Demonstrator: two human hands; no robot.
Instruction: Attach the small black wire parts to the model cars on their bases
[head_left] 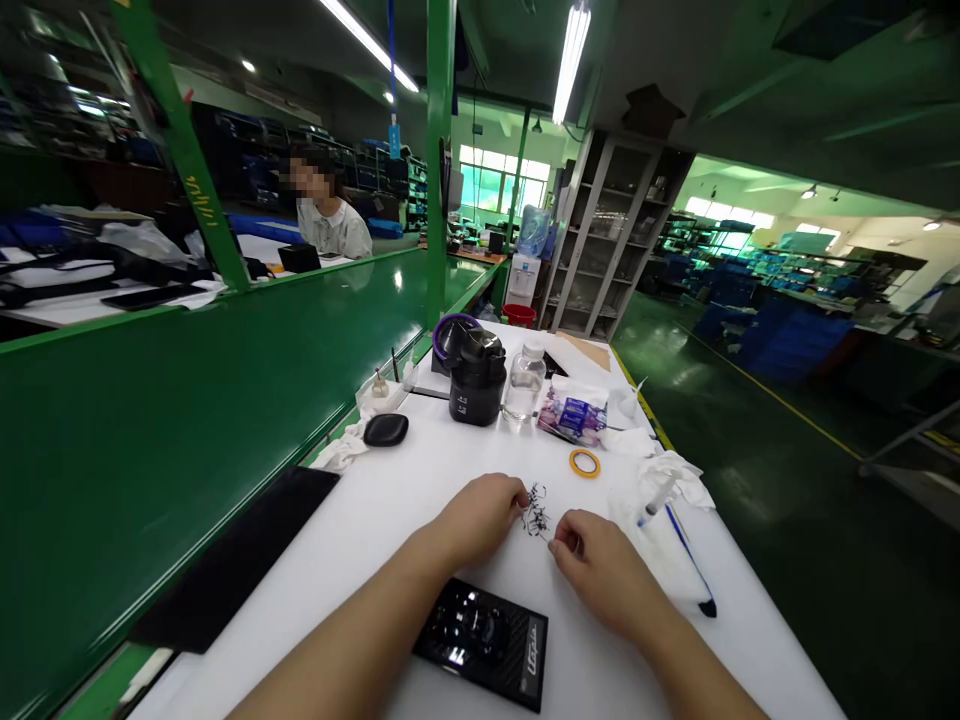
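Observation:
A small heap of thin black slivers (535, 512) lies on the white table between my two hands. My left hand (484, 512) is at the heap's left edge, its fingers closed in a pinch; whatever the fingertips hold is too small to make out. To the right and nearer to me, my right hand (604, 565) has its thumb and forefinger pinched beside the heap, and I cannot tell what lies between them. Below my left wrist sits a glossy black panel (517, 655) with silver lettering, partly covered by my left forearm.
Behind the hands stand a black jug-like bottle (477, 385), a clear bottle (524, 385) and a purple printed packet (574, 410). Yellow tape (584, 463) lies nearer. A syringe (660, 502) and a blue-handled brush (691, 555) rest at right. A person (330, 225) sits beyond the green partition.

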